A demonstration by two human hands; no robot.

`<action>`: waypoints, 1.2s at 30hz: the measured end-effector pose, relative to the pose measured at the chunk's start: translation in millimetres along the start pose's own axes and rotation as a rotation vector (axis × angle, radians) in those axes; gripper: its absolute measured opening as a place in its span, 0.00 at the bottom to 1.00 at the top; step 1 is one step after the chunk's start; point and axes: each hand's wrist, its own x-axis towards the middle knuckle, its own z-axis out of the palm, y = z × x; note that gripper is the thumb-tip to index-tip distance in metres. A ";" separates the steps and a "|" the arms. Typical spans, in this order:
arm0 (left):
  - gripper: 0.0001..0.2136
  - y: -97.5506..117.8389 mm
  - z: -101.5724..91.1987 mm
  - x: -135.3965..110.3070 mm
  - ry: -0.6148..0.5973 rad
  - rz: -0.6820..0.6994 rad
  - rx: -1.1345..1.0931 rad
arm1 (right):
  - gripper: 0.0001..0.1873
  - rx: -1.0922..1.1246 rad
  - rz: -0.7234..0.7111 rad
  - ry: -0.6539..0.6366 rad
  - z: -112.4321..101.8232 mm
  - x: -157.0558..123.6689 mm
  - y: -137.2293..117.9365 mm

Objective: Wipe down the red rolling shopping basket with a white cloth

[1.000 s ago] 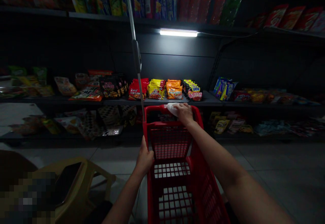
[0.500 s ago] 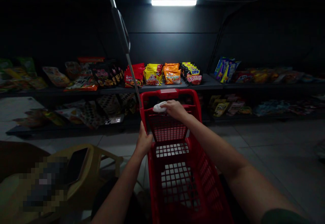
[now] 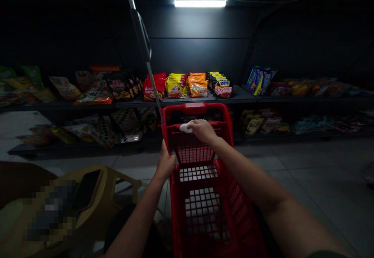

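Observation:
A red plastic shopping cart (image 3: 194, 108) stands in front of me, its mesh basket running down the middle of the view. My left hand (image 3: 165, 163) is closed around the cart's left rim, just below a thin metal pole (image 3: 143, 43) rising from that side. My right hand (image 3: 203, 131) lies on the cart's upper crossbar and presses a white cloth or tissue (image 3: 186, 128) there. The part of it under my fingers is hidden.
Dark metal shelves (image 3: 239, 96) of colourful snack bags face the cart, with a strip lamp (image 3: 200, 2) above. A yellow plastic stool (image 3: 122, 180) with a dark phone (image 3: 87, 189) on it stands at lower left. Grey floor tiles (image 3: 306, 180) spread to the right.
Since one second ago my view has tilted down, dropping the upper shelf from sight. In the last half second my right hand has slid over the white piece, covering more of it.

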 end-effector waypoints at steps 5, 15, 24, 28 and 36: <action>0.45 6.2 -4.5 -1.8 -0.001 -0.008 0.025 | 0.16 0.055 -0.154 0.017 12.2 5.6 -9.4; 0.44 19.3 -12.2 -7.6 0.019 -0.024 0.021 | 0.12 -0.270 0.014 -0.222 -27.5 -66.2 65.9; 0.44 11.6 -9.8 -3.1 0.026 -0.014 -0.004 | 0.07 -0.168 -0.325 -0.957 -11.2 -190.2 -24.9; 0.44 12.9 -7.7 -1.9 0.015 -0.011 0.040 | 0.08 -0.243 -0.304 -0.906 -18.3 -173.4 -18.3; 0.44 18.0 -4.5 -2.9 0.023 -0.016 0.046 | 0.09 -0.416 -0.208 -0.693 -27.9 -124.7 22.3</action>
